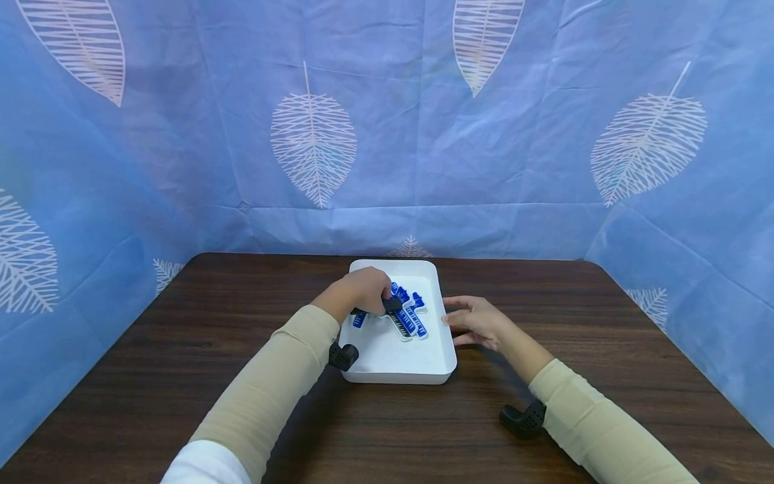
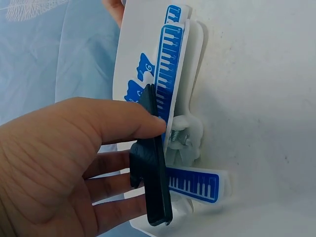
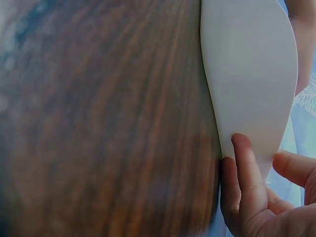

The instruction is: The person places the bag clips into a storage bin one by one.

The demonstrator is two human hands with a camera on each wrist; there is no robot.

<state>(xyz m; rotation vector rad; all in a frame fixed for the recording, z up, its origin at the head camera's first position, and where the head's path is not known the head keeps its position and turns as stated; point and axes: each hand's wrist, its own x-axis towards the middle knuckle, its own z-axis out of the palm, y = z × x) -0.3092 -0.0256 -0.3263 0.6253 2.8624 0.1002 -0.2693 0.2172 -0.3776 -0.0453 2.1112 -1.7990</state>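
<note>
In the left wrist view my left hand (image 2: 74, 133) holds a long black plastic clip (image 2: 158, 192), thumb on one side and fingers on the other. The hand is over a white tray (image 1: 399, 366), where several blue-and-white clips with piano-key patterns lie heaped. One patterned clip (image 2: 169, 64) stretches up beside the black one, and a metal spring shows near its middle. Another patterned clip (image 2: 195, 185) lies crosswise below. My right hand (image 1: 480, 323) is at the tray's right side, its fingertips (image 3: 242, 143) against the outer wall, fingers fairly straight.
The tray stands on a dark wood-grain table (image 1: 242, 296), near its far edge. A blue cloth (image 1: 387, 154) with white leaf prints hangs behind and along both sides. Black wrist devices (image 1: 525, 420) sit below both hands.
</note>
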